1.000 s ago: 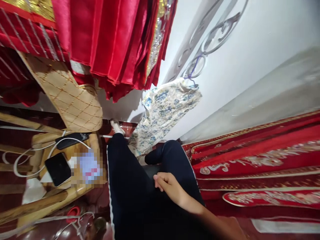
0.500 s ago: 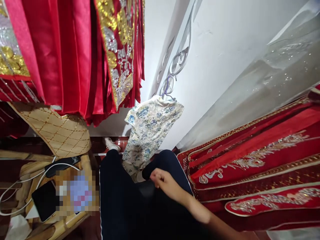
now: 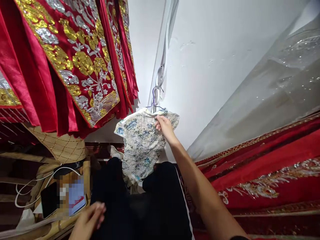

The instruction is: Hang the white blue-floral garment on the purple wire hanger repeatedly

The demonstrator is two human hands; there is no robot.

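A cream short-sleeved dress (image 3: 142,143) with blue and green flowers hangs against the wall in front of my knees. Its thin purple hanger (image 3: 153,96) hooks onto a white curled metal bracket (image 3: 160,75). At the neckline, just right of centre, my right hand (image 3: 165,127) pinches the fabric between thumb and fingers. My left hand (image 3: 88,218) is low at the left, by my thigh and the bamboo seat. Its fingers are loosely curled together, and I see nothing in them.
Red robes with gold and silver sequins (image 3: 85,63) hang at upper left. More red embroidered cloth (image 3: 275,180) and a clear plastic cover (image 3: 262,93) line the right. On a bamboo chair (image 3: 53,230) lie phones (image 3: 48,200) and a white cable (image 3: 18,198).
My right hand has risen from my lap to the dress's neckline and taken hold there. My left hand has come into view at lower left. The view has shifted.
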